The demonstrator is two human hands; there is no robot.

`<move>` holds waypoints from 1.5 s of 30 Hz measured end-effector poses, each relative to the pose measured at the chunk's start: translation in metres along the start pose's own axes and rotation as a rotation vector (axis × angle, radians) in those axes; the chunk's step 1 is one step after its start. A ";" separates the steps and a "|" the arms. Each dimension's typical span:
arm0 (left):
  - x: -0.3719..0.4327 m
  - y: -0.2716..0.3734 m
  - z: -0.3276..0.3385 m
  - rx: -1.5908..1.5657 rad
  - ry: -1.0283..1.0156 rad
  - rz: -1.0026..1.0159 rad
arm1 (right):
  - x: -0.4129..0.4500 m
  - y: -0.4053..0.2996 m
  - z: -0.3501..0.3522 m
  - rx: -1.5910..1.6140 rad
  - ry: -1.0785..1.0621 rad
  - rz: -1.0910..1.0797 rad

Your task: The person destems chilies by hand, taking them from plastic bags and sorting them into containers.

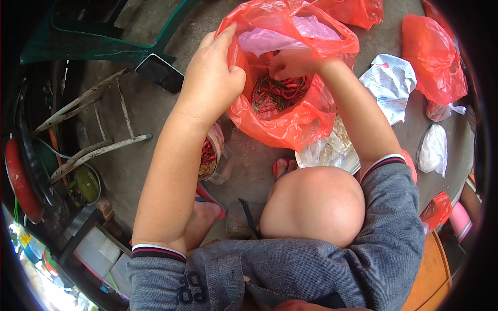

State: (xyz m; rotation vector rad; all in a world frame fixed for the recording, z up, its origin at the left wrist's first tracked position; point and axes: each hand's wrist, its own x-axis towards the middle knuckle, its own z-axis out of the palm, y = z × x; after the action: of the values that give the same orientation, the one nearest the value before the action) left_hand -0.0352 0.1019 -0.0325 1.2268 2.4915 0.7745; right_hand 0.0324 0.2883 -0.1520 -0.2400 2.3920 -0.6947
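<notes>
My left hand (218,76) grips the left rim of a translucent red plastic bag (280,130), which stands with its mouth wide. Inside the bag lie red chilies (286,91) mixed with dark stems and bits. My right hand (290,64) reaches in over the right side, its fingers bent down at the chilies; whether they pinch one is hidden. A pink plastic bag (268,39) is bunched at the far inner side. Below my left wrist, a round container (214,145) with more red chilies is partly covered by my forearm.
A smartphone (160,73) touches a green plastic chair (105,48) at the left, near a wooden frame (105,149). To the right are a crumpled white bag (391,83), red bags (432,58) and a small white bag (433,149). Clear plastic (327,151) lies beside my knee.
</notes>
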 end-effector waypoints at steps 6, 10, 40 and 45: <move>0.007 0.000 -0.004 -0.003 -0.050 -0.036 | -0.011 0.045 -0.025 0.416 0.375 0.437; 0.007 -0.002 -0.002 0.019 -0.045 -0.007 | -0.011 0.039 -0.031 0.092 0.534 0.504; -0.028 0.036 0.004 -0.148 -0.247 -0.012 | -0.018 0.004 0.031 1.168 0.820 0.404; -0.026 0.035 0.000 0.010 -0.074 0.071 | -0.011 0.025 0.050 -0.232 0.181 0.396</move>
State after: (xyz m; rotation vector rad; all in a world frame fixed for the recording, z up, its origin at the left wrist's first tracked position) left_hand 0.0034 0.0987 -0.0125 1.3290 2.4075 0.7203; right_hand 0.0719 0.2917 -0.1927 0.2086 2.5844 -0.2646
